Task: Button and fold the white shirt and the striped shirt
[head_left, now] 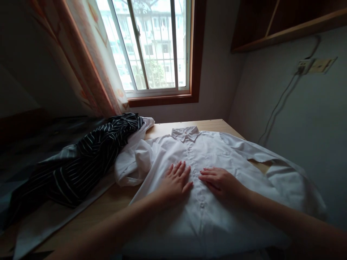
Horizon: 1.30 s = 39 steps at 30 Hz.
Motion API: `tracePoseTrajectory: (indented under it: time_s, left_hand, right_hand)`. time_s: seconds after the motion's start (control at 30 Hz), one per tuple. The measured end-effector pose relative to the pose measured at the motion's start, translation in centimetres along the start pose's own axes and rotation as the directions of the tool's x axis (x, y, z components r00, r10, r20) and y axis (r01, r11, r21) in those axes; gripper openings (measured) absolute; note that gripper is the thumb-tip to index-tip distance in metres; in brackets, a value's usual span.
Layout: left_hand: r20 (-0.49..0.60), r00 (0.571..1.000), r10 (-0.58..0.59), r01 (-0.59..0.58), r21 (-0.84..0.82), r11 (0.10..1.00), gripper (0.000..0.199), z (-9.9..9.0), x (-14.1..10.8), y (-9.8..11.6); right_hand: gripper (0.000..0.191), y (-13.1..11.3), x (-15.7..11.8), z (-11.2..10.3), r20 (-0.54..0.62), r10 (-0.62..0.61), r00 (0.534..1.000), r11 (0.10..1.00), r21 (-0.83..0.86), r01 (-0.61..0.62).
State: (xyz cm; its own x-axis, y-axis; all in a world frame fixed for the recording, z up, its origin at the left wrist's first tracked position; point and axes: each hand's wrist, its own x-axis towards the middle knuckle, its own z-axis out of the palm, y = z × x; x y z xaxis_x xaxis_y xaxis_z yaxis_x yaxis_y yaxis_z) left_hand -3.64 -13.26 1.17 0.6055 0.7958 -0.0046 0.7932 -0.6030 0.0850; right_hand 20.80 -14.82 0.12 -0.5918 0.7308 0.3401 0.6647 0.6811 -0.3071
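A white button-up shirt lies front side up, its collar toward the window and its button line down the middle. My left hand rests flat on the shirt just left of the buttons, fingers spread. On the other side of the buttons, my right hand lies on the fabric with its fingers stretched toward the left. Neither hand holds anything. The shirt's left-side sleeve is bunched up, and the right-side one reaches out toward the wall.
The wooden table shows behind the collar. Black striped clothing is heaped at the left over white cloth. Beyond are a curtain and a window. A cord hangs from a wall socket at right, near a shelf.
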Motion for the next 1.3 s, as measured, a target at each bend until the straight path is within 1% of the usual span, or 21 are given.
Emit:
tracePoseTrajectory:
  time_s: [0.1, 0.17, 0.27, 0.4, 0.47, 0.53, 0.63, 0.7, 0.77, 0.83, 0.9, 0.97, 1.1, 1.23, 1.3]
  left_hand:
    - [-0.018, 1.0, 0.008, -0.008, 0.001, 1.0, 0.065, 0.1, -0.5, 0.8]
    - [-0.047, 0.999, 0.003, -0.003, 0.009, 1.0, 0.064, 0.1, 0.1, 0.6]
    - [-0.093, 0.995, -0.022, 0.024, 0.016, 1.0, 0.059, 0.1, 2.4, -0.6]
    - [-0.112, 0.993, -0.035, 0.033, -0.019, 0.999, 0.055, 0.0, 6.1, -2.7]
    - [-0.11, 0.992, -0.062, 0.058, -0.033, 0.998, 0.057, -0.1, 7.6, -3.6]
    - [-0.092, 0.989, -0.113, 0.109, -0.046, 0.993, 0.059, -0.1, 8.9, -4.2]
    - [-0.071, 0.979, -0.19, 0.186, -0.055, 0.981, 0.062, 0.1, 10.0, -4.9]
    - [-0.079, 0.972, -0.22, 0.217, -0.05, 0.975, 0.067, 0.1, 10.3, -5.3]
    - [-0.083, 0.971, -0.223, 0.221, -0.042, 0.974, 0.071, 0.1, 10.3, -5.9]
    - [-0.07, 0.974, -0.216, 0.215, -0.031, 0.976, 0.071, -0.2, 10.2, -6.7]
    - [-0.05, 0.972, -0.23, 0.23, -0.021, 0.973, 0.069, -0.6, 10.0, -7.7]
    - [-0.031, 0.96, -0.28, 0.279, -0.014, 0.96, 0.068, -0.9, 9.8, -8.8]
    - [-0.011, 0.917, -0.398, 0.398, 0.009, 0.917, 0.067, -1.2, 9.8, -10.6]
    - [-0.043, 0.872, -0.487, 0.488, 0.019, 0.873, 0.068, -1.2, 9.9, -11.7]
    - [-0.054, 0.863, -0.503, 0.504, 0.018, 0.863, 0.068, -1.2, 9.9, -12.0]
  right_hand:
    - [0.03, -0.3, 1.2, -1.0, 0.062, 0.065, 0.996, 0.997, -0.042, -0.062]
    - [0.034, 0.3, 2.7, -1.0, 0.083, 0.092, 0.992, 0.992, -0.093, -0.084]
    - [0.043, 2.0, 5.2, 0.2, 0.083, 0.148, 0.985, 0.974, -0.182, -0.131]
    - [0.046, 4.1, 8.2, 2.0, 0.055, 0.267, 0.962, 0.941, -0.231, -0.248]
    - [0.046, 4.5, 9.5, 2.4, 0.046, 0.327, 0.944, 0.92, -0.244, -0.307]
    - [0.046, 4.7, 10.7, 2.5, 0.025, 0.377, 0.926, 0.894, -0.269, -0.357]
    - [0.044, 4.9, 11.8, 2.5, -0.031, 0.411, 0.911, 0.864, -0.305, -0.4]
    - [0.042, 5.3, 12.1, 2.6, -0.076, 0.416, 0.906, 0.856, -0.303, -0.418]
    - [0.041, 5.8, 12.0, 2.8, -0.11, 0.425, 0.899, 0.852, -0.287, -0.438]
    - [0.044, 6.4, 11.6, 3.0, -0.111, 0.442, 0.89, 0.848, -0.272, -0.454]
    - [0.047, 7.0, 11.2, 3.2, -0.082, 0.473, 0.877, 0.838, -0.263, -0.477]
    - [0.053, 7.6, 11.0, 3.2, -0.031, 0.526, 0.85, 0.815, -0.267, -0.514]
    - [0.064, 8.5, 10.7, 2.7, 0.058, 0.63, 0.775, 0.755, -0.283, -0.592]
    - [0.069, 9.6, 10.3, 2.0, 0.075, 0.695, 0.715, 0.701, -0.291, -0.651]
    - [0.07, 10.1, 10.0, 1.7, 0.061, 0.718, 0.694, 0.677, -0.292, -0.675]
